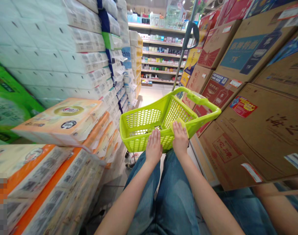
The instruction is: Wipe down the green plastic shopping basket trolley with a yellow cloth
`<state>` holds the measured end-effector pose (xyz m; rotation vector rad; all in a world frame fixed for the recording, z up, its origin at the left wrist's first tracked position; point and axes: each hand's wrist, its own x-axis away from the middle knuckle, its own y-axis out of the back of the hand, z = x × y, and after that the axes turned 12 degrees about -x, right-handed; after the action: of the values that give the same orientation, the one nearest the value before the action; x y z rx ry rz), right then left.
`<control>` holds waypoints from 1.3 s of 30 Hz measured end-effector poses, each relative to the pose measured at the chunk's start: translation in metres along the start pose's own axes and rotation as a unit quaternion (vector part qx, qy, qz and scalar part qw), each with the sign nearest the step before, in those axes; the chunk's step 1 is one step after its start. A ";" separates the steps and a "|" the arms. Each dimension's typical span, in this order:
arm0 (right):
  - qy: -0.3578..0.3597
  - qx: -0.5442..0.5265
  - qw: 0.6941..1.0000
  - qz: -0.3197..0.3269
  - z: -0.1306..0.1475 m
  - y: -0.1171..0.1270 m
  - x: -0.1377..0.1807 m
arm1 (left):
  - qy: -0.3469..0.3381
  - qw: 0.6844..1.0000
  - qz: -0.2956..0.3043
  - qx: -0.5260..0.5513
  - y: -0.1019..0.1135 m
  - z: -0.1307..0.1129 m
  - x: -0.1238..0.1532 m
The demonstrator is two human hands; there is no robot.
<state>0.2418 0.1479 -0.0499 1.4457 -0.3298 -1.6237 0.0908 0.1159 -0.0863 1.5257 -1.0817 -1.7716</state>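
Fingers of our left hand (154, 147) lie nearly straight and close together over the near rim of a lime-green shopping basket (136, 145). Those of our right hand (180, 140) lie close together too, holding a yellow cloth (179, 120), perhaps a sponge, against the same side; we cannot see the thumb's grip. The basket stands just in front of our knees, in an aisle between stacked tissue packs (87, 62) and cardboard boxes (269, 130). We judge that work with the cloth is under way; how much of the basket is done and how much is left, we cannot tell. We count two hands, one basket, one cloth and one long grey pole handle (191, 35) beyond the basket. The packs and boxes overlap too much to count surely.
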 end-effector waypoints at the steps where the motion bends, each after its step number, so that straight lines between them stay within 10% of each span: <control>1: 0.005 -0.017 1.000 0.010 0.013 -0.008 0.004 | 0.000 1.000 -0.002 -0.002 -0.001 0.000 0.000; 8: 0.049 -0.058 0.996 0.044 0.044 -0.021 0.014 | 0.004 1.000 -0.007 -0.020 -0.001 0.000 0.000; 13: 0.105 0.001 0.992 0.066 -0.006 0.015 0.002 | -0.001 1.000 0.000 -0.008 0.003 0.001 -0.001; 21: 0.004 0.060 0.998 -0.035 -0.083 0.058 -0.025 | 0.005 1.000 -0.001 0.007 0.001 0.000 0.000; 33: 0.045 0.035 0.998 0.025 0.027 -0.012 0.006 | 0.006 1.000 -0.011 0.003 -0.003 -0.001 0.000; 39: 0.127 0.004 0.991 0.046 0.028 -0.016 0.008 | 0.004 1.000 -0.004 0.001 -0.003 -0.001 0.000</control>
<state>0.2103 0.1411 -0.0585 1.5993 -0.2530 -1.3485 0.0915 0.1168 -0.0886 1.5392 -1.0747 -1.7701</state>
